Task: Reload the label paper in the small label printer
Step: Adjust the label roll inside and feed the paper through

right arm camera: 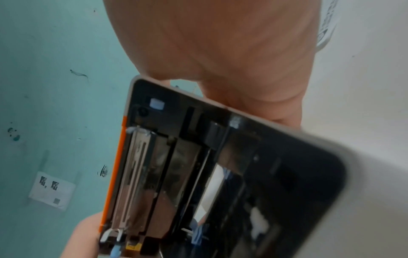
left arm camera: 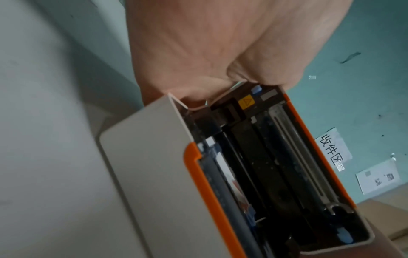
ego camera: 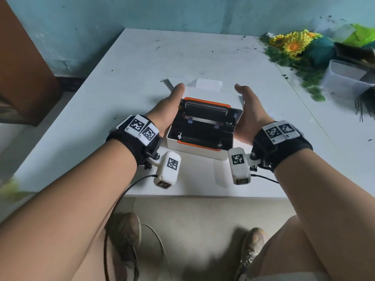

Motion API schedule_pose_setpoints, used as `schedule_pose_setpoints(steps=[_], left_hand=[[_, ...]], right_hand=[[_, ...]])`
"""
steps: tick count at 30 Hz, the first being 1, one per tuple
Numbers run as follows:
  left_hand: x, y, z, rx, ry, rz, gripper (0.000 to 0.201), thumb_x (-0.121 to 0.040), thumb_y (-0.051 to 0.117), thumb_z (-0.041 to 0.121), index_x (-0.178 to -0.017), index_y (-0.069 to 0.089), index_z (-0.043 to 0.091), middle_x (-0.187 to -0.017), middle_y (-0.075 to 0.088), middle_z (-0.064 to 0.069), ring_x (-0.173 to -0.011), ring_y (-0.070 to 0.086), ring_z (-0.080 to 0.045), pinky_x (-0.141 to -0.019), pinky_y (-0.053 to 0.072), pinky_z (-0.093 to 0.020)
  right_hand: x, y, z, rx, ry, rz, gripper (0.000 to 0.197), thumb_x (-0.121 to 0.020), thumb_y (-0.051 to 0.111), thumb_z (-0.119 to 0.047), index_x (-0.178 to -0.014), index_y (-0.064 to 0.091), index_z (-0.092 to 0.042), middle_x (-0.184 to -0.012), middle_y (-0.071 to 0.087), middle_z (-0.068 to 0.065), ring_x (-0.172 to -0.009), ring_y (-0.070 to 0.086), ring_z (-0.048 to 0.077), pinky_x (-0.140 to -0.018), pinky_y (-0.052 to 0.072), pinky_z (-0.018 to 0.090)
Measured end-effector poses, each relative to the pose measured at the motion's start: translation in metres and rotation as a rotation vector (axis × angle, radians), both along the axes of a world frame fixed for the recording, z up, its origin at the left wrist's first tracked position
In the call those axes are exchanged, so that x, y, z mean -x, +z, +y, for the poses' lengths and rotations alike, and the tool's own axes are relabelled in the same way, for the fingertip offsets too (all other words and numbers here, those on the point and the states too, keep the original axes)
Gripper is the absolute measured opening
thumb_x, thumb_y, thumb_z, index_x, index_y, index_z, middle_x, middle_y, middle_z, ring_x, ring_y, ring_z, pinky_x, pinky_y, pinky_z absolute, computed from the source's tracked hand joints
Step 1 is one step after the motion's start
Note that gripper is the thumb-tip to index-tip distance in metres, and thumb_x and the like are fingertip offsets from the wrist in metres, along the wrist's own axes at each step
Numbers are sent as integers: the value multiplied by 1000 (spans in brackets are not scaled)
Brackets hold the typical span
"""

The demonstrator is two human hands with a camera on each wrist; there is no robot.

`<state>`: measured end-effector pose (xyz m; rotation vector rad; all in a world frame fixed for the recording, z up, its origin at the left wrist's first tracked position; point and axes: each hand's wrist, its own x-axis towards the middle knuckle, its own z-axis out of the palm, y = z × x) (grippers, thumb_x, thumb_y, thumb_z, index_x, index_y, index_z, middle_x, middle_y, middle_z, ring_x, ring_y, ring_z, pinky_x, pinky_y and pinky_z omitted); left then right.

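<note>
The small white and orange label printer [ego camera: 192, 150] stands on the white table [ego camera: 101, 118] near its front edge, its lid [ego camera: 207, 102] swung up and back. The black paper bay [ego camera: 203, 130] lies open and I see no roll in it. My left hand [ego camera: 170, 106] grips the lid's left end [left arm camera: 260, 97], thumb along the top. My right hand [ego camera: 249, 112] holds the right end [right arm camera: 154, 104], its fingers hidden behind it. White label paper [ego camera: 207, 85] lies on the table just behind the printer.
Artificial sunflowers [ego camera: 292, 43] and a clear plastic tub [ego camera: 345, 78] crowd the table's right back corner. A brown cabinet [ego camera: 20, 67] stands to the left. Paper labels [left arm camera: 333, 148] are stuck on the teal wall. My feet are below the table's front edge [ego camera: 203, 194].
</note>
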<state>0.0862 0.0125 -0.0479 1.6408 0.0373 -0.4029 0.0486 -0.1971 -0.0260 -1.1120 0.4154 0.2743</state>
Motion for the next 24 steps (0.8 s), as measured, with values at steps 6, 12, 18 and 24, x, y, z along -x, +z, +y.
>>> schedule_pose_setpoints(steps=[6,12,18,24], left_hand=[[-6,-5,0,33,57,31,77,-81,43,85,-113,78,24,-107,83,-3,-108,76,-26,-108,54,-51],[-2,0,-3,118,38,88,52,-99,46,69,-112,74,28,-102,84,6,-97,79,-14,-86,59,-34],[-2,5,4,249,-36,128,53,-100,55,58,-130,73,18,-123,78,-13,-106,76,-31,-99,59,-51],[-6,2,2,195,-38,127,48,-97,52,62,-109,77,23,-99,81,-5,-90,77,-25,-84,60,-39]], right_hand=[[-6,-5,-1,64,-8,49,66,-98,57,-52,-146,63,-7,-137,73,21,-130,70,43,-117,48,59],[-7,-4,-1,64,-49,44,56,-100,57,-46,-140,65,-7,-128,78,17,-120,74,39,-113,51,55],[-4,-1,1,69,-51,51,41,-101,54,-45,-112,67,-8,-102,72,13,-88,71,34,-84,62,41],[-7,-3,0,49,-40,68,42,-98,55,-48,-105,66,-8,-113,63,13,-104,59,34,-116,47,48]])
